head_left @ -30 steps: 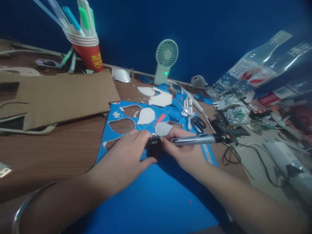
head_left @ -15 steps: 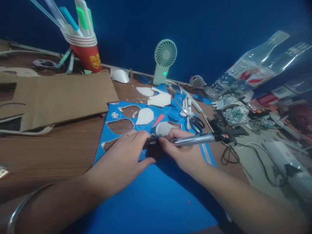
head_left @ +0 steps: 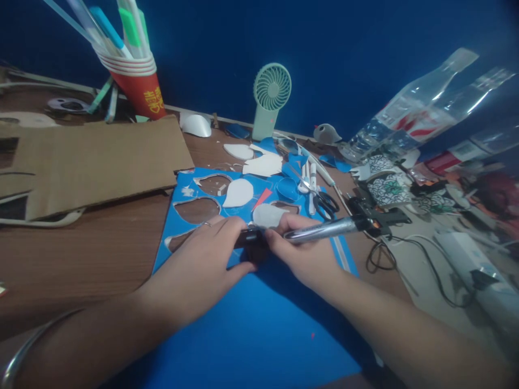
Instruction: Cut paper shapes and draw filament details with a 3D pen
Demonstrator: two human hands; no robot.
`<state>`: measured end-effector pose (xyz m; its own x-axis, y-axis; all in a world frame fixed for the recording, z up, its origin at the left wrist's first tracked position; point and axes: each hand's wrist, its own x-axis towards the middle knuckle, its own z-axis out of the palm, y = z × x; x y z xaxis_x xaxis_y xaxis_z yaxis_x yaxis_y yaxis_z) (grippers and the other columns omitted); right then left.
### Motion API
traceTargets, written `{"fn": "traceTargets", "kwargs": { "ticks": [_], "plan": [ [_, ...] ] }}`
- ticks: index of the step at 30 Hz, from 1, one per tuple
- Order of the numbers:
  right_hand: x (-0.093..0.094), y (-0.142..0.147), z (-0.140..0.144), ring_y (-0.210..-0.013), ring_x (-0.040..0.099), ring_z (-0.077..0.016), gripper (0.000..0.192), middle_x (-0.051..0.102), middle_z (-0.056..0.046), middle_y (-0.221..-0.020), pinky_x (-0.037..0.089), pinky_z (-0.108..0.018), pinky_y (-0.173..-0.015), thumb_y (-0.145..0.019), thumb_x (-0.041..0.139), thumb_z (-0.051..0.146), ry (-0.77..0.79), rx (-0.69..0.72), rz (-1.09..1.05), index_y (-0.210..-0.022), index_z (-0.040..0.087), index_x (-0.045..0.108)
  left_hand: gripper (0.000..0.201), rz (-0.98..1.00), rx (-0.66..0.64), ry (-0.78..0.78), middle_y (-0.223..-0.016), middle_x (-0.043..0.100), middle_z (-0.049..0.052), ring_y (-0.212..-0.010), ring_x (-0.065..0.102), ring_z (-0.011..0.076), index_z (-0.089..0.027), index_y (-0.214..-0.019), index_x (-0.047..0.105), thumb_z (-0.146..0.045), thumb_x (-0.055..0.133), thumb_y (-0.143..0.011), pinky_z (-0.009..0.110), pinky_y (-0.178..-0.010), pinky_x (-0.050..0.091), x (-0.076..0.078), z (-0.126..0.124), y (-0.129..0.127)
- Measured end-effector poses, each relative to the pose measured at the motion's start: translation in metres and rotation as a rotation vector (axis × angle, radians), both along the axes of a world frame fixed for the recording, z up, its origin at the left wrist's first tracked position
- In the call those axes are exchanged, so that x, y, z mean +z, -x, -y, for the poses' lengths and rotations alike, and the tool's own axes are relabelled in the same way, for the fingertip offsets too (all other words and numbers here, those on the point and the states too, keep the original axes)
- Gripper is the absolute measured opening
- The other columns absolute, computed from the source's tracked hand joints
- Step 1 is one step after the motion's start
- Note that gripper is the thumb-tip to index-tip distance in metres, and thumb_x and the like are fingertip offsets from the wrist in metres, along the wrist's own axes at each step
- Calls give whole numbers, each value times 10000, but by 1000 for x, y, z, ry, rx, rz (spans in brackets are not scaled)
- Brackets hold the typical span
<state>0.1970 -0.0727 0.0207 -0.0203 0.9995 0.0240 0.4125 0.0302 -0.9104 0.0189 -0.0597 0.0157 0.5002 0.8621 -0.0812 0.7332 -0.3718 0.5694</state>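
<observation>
Both hands meet over a blue foam sheet point(head_left: 243, 335) with leaf-shaped holes cut in its far part. My right hand point(head_left: 302, 251) is closed on a silver-barrelled marker point(head_left: 324, 229), which points left across the sheet. Around the marker's black cap point(head_left: 251, 236) my left hand point(head_left: 206, 256) has its fingers and thumb closed; its fingertips are partly hidden. A pale grey rounded cutout point(head_left: 267, 214) lies just beyond my right fingers; whether they touch it I cannot tell. Farther off are a white leaf-shaped cutout point(head_left: 238, 193) and a small red piece point(head_left: 263, 198).
Scissors point(head_left: 324, 202) and white pens lie right of the cutouts. Behind stands a small fan point(head_left: 271, 94). Cardboard point(head_left: 101, 165) and a red paper cup point(head_left: 141, 92) of pens are at left. Plastic bottles point(head_left: 417, 102) lean at right, near cables point(head_left: 381, 256).
The whole view has shifted slightly, moving things a little to the left. The fan's green light no longer shows. Both hands keep nearly the same grip on the marker.
</observation>
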Motion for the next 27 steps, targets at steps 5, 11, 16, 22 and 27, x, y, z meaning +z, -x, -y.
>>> {"fn": "traceTargets", "kwargs": {
  "ticks": [5,11,16,22,27],
  "plan": [
    [0,1,1,-415,303,-67,285,350,68,-422,245,-190,-383,-687,555,228,1,-13,-18,-483,194,358,299,8,4,-5,-936,577,21,-877,530,221,-247,-957,514,-425,602,-733,308,-690,395,0,1,0],
    [-1,2,0,-437,299,-72,288,328,68,-433,254,-188,-395,-686,543,218,1,-17,-6,-482,196,341,278,8,7,-6,-919,577,18,-862,530,222,-255,-954,514,-414,594,-741,318,-697,402,-1,0,0],
    [0,2,0,-432,302,-71,287,328,66,-434,253,-189,-395,-685,528,212,0,-29,19,-478,197,330,277,-1,20,8,-920,580,35,-856,534,227,-250,-971,535,-401,581,-745,314,-680,407,-2,0,1],
    [0,1,1,-433,283,-68,286,303,71,-439,231,-189,-395,-684,524,200,8,-13,27,-480,195,324,246,12,37,35,-895,579,21,-827,534,213,-259,-944,541,-378,591,-735,301,-662,408,-2,-1,0],
    [-2,1,1,-432,284,-67,284,290,73,-436,226,-189,-395,-673,519,189,22,-12,23,-474,195,317,227,25,49,46,-871,587,14,-816,544,211,-259,-921,558,-359,599,-722,293,-643,402,-1,0,-1]
  ]
}}
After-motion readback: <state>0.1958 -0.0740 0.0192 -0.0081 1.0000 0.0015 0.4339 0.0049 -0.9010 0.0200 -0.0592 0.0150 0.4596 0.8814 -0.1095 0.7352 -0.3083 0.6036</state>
